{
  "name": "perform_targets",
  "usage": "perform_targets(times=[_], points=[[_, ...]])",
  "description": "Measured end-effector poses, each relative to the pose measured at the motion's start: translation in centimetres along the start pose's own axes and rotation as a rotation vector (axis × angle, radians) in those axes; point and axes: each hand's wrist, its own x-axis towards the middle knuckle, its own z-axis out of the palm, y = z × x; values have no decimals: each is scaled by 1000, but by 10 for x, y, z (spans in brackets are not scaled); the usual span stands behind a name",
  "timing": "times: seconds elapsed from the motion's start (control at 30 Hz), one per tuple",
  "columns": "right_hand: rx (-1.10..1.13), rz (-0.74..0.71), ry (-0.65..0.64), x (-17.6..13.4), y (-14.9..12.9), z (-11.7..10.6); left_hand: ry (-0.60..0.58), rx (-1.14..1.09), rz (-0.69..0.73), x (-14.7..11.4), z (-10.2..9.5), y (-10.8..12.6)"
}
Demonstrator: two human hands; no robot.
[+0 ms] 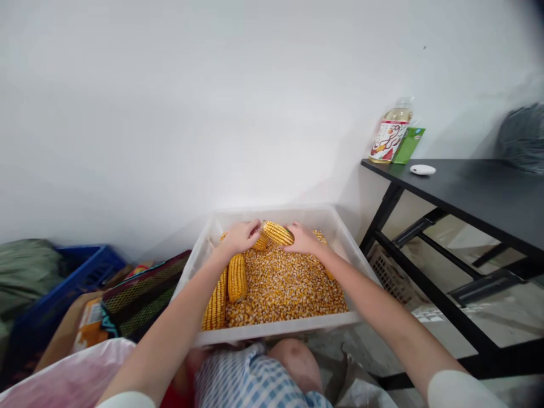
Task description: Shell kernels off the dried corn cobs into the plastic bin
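A yellow corn cob (277,232) lies level above loose kernels, between my two hands. My right hand (302,240) is closed around its right end. At the other end, my left hand (242,237) has its fingers curled against the cob's tip; what the fingertips do there is partly hidden. Below them, a white plastic tub (272,328) holds a wide bed of loose corn kernels (289,283). More whole cobs (237,277) rest along the tub's left side, and another cob shows partly under my left hand.
A black table (476,187) stands to the right, bearing a bottle (391,133), a green box (408,145) and a small white object (423,169). On the left are a blue crate (91,266), a mesh bag (142,303) and a pinkish-white sack (80,377). A white wall rises behind.
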Motion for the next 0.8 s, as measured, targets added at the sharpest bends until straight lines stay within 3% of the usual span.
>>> perform_targets(times=[0.23, 0.8], points=[[-105, -35, -6, -3, 6, -2, -6, 109, 132, 0, -4, 10], [-230, -31, -101, -3, 17, -7, -180, 273, 129, 2, 2, 18]])
